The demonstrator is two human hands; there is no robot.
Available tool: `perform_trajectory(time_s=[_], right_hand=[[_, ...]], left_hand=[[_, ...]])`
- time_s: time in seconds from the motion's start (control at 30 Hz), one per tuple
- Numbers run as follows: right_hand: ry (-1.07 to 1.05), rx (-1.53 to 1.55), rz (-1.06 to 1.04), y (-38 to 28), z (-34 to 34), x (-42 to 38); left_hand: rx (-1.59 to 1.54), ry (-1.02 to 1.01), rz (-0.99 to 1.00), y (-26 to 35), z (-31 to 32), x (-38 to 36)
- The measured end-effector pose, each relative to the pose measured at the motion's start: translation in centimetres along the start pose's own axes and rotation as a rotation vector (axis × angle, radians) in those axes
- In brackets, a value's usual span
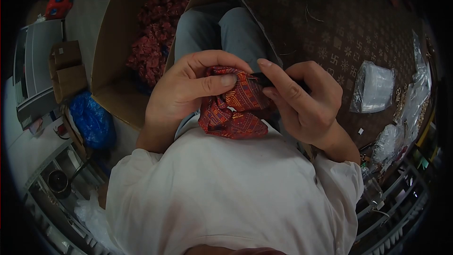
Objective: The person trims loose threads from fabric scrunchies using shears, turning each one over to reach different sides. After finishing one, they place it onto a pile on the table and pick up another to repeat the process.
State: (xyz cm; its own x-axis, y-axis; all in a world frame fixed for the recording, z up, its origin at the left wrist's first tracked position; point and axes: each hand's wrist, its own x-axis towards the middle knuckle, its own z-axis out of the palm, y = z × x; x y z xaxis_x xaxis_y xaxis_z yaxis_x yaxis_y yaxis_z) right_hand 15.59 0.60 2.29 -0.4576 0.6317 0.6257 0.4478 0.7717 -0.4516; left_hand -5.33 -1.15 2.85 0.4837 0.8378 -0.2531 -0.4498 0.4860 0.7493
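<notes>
A red patterned fabric scrunchie (236, 125), with woven orange, purple and yellow motifs, is held up in front of my chest. My left hand (186, 82) is closed on its upper left side, the thumb pressing on the cloth. My right hand (309, 99) is closed around a slim black tool (264, 79), whose near end meets the fabric at the scrunchie's upper right. Most of that tool is hidden by my fingers, so its kind does not show. A small gap shows in the middle of the scrunchie.
An open cardboard box (111, 56) to the left holds a heap of red fabric pieces (160, 33). Beside it lie a blue plastic bag (92, 120) and a brown carton (68, 71). On the right, a patterned dark cloth (306, 28) carries a stack of clear bags (373, 87).
</notes>
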Motion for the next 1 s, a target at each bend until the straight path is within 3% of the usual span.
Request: perform_trajectory(time_s=[0.43, 0.5, 0.53, 0.6, 0.63, 0.7, 0.8, 0.87, 0.9, 0.97, 1.0], right_hand=[[-0.029, 0.042, 0.045, 0.3, -0.4, 0.1], [-0.097, 0.282, 0.36, 0.4, -1.2, 0.7], [-0.097, 0.282, 0.359, 0.6, -1.1, 0.6], [0.001, 0.735, 0.656, 1.4, -0.7, 0.2], [0.001, 0.736, 0.654, 1.5, -0.7, 0.3], [-0.196, 1.001, 0.722, 1.7, -0.8, 0.3], [-0.287, 1.079, 0.784, 1.4, -0.6, 0.0], [-0.267, 1.089, 0.821, 1.2, -1.0, 0.3], [-0.251, 1.102, 0.858, 1.1, -1.2, 0.4], [-0.234, 1.091, 0.866, 0.4, -0.9, 0.5], [-0.221, 1.084, 0.871, 0.2, -0.8, 0.5]], left_hand=[[0.054, 0.036, 0.016, 0.0, 0.2, -0.2], [0.033, 0.033, 0.012, 0.0, 0.1, -0.3], [0.026, 0.023, 0.019, -0.1, 0.0, -0.3], [0.021, 0.013, 0.028, -0.2, -0.3, -0.3], [0.022, 0.015, 0.034, -0.2, -0.4, -0.3], [0.026, 0.015, 0.039, -0.3, -0.7, -0.2], [0.038, 0.004, 0.074, -0.1, -0.9, -0.1], [0.45, 0.232, 0.211, 0.1, -0.2, 0.0], [0.448, 0.227, 0.209, 0.2, -0.3, 0.2], [0.913, 0.22, 0.638, 0.4, -0.4, 0.6], [0.913, 0.223, 0.638, 0.5, 0.1, 0.7]])
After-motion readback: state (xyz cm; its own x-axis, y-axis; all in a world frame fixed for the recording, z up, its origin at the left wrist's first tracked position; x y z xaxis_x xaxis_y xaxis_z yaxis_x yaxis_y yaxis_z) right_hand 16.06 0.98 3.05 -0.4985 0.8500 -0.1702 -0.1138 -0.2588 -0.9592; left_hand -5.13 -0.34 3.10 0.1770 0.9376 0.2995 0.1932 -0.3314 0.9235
